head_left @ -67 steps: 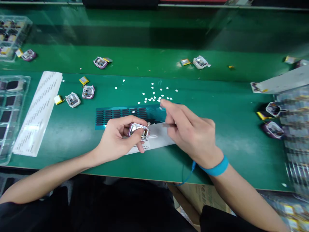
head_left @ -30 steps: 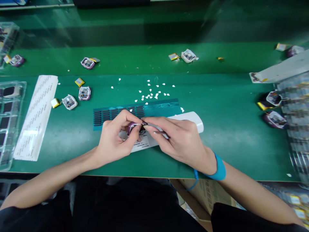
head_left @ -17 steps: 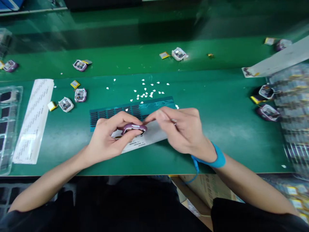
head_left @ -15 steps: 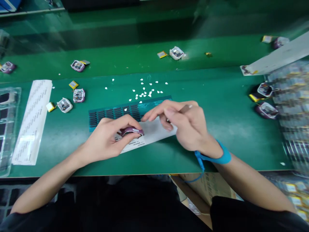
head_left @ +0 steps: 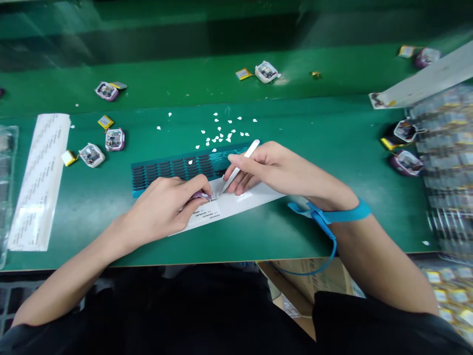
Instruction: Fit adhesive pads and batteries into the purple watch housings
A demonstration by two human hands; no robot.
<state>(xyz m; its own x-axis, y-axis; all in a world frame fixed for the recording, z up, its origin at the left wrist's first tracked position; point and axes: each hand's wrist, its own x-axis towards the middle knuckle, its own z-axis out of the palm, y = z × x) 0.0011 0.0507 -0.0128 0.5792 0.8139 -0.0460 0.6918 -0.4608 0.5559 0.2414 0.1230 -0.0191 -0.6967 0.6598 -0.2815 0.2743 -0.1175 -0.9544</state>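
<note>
My left hand (head_left: 166,202) grips a small purple watch case (head_left: 201,195) between thumb and fingers, its side turned to the right. The palm and fingers hide most of the case. My right hand (head_left: 262,167) holds white tweezers (head_left: 240,165), their tips down at the right edge of the case. Under both hands lies a white backing sheet (head_left: 254,198) with printed text at its left part. Behind it, partly covered, is a teal sheet (head_left: 173,170) with rows of dark strips. A blue wrist strap (head_left: 347,213) circles my right wrist.
Small white round stickers (head_left: 219,135) lie scattered behind the teal sheet. Opened watch cases with batteries stand around, such as a white one (head_left: 92,155) at left and a purple one (head_left: 406,162) at right. A printed strip (head_left: 40,182) lies left; stacked trays (head_left: 451,172) stand right.
My right hand has turned and lowered, bringing the tweezers' tips to the watch case; before, the tweezers were mostly hidden in the hand. My left hand still holds the case. The view has shifted slightly.
</note>
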